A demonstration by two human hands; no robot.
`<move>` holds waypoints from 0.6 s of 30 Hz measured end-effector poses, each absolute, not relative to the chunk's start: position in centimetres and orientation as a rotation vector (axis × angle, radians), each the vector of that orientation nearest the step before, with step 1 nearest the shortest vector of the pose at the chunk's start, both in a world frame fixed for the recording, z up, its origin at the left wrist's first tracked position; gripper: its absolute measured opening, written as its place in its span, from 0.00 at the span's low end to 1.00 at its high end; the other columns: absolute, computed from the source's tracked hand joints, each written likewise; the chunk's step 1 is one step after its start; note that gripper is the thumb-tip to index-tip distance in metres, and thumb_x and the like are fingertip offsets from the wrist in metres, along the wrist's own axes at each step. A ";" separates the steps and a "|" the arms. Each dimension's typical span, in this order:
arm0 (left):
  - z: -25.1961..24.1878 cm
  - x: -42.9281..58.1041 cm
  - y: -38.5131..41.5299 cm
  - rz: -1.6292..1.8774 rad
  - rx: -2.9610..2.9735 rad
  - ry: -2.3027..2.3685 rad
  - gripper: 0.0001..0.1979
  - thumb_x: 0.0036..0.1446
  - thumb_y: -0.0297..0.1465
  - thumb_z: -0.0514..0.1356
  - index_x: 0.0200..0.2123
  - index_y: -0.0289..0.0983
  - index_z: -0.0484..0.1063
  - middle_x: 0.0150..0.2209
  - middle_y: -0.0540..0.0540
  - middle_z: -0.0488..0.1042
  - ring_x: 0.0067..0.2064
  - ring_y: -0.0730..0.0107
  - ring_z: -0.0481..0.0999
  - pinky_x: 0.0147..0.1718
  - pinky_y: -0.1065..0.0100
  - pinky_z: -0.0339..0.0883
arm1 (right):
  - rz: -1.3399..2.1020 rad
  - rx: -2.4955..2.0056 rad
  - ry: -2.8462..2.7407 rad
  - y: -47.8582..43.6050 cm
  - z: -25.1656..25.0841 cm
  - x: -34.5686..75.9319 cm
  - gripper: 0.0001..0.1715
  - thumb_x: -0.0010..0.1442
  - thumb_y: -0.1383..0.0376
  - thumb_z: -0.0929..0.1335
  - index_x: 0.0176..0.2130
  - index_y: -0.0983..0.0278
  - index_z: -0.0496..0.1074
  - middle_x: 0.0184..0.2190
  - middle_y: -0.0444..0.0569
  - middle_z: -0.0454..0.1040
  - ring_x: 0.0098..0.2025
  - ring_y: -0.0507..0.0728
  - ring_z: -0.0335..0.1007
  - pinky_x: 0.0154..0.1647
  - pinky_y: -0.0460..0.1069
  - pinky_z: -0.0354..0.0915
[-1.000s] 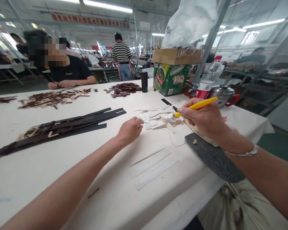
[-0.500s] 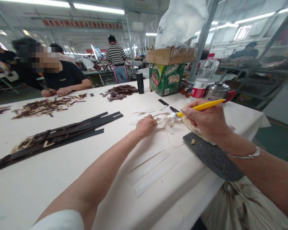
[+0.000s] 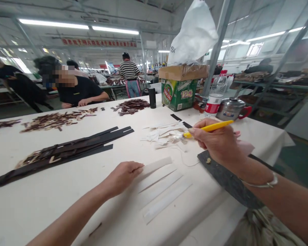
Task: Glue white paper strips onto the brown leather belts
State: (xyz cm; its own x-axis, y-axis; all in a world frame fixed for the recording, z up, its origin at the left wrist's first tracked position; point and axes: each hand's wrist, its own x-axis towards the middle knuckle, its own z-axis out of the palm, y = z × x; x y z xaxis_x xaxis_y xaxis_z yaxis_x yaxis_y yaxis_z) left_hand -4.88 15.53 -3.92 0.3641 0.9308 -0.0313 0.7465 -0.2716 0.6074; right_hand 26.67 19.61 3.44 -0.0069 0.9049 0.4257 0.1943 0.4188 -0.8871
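Observation:
My left hand [image 3: 127, 174] pinches the left end of a white strip [image 3: 157, 164] just above the table. Below that strip, several similar pale strips [image 3: 166, 201] lie slanted side by side. In my right hand [image 3: 215, 140] is a yellow-handled brush [image 3: 207, 128], gripped like a pen. Its whitish tip points left over a loose heap of white strips [image 3: 164, 135]. A dark grey slab [image 3: 228, 181] with a small yellowish lump on it lies under my right wrist. Some pinkish material is partly hidden behind that wrist.
Long dark strips [image 3: 74, 143] lie at the left, with piles of brown pieces [image 3: 59, 121] beyond. At the back stand a black cylinder [image 3: 152, 98], a green box [image 3: 179, 94], a bottle [image 3: 215, 94] and a lidded jug [image 3: 232, 108]. A co-worker [image 3: 77, 90] sits across the table.
My left hand has moved from the heap toward me and left, and now holds a white strip by the laid-out ones. The brush remains at the heap, slightly lower in view.

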 end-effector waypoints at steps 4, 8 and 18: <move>-5.9 -5.5 14.4 0.364 2.274 1.520 0.21 0.70 0.41 0.46 0.43 0.42 0.77 0.34 0.46 0.73 0.34 0.66 0.73 0.34 0.68 0.63 | 0.827 -1.026 -1.614 19.4 2.5 24.0 0.12 0.54 0.58 0.74 0.29 0.65 0.74 0.18 0.42 0.67 0.17 0.49 0.60 0.15 0.44 0.54; -7.0 -6.1 13.7 0.413 2.344 1.730 0.21 0.70 0.40 0.44 0.53 0.41 0.72 0.38 0.45 0.70 0.33 0.66 0.74 0.33 0.67 0.65 | 0.819 -1.041 -1.748 19.5 1.2 21.8 0.11 0.54 0.60 0.73 0.27 0.64 0.74 0.20 0.43 0.70 0.20 0.49 0.61 0.18 0.45 0.56; -7.9 -9.3 9.5 0.597 2.470 1.585 0.15 0.68 0.30 0.48 0.47 0.42 0.74 0.46 0.45 0.72 0.44 0.66 0.75 0.42 0.68 0.69 | 1.059 -0.848 -1.887 19.3 -0.6 16.7 0.06 0.51 0.66 0.73 0.25 0.65 0.73 0.20 0.41 0.70 0.23 0.49 0.62 0.22 0.44 0.57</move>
State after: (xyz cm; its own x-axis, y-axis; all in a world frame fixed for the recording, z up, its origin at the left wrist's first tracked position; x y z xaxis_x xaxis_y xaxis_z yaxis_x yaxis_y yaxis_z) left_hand -9.29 9.49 -7.89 0.3636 0.8975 0.2496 0.8391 -0.4319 0.3306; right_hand 16.71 19.34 -0.63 -0.4597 0.8314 0.3122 0.1669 0.4261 -0.8891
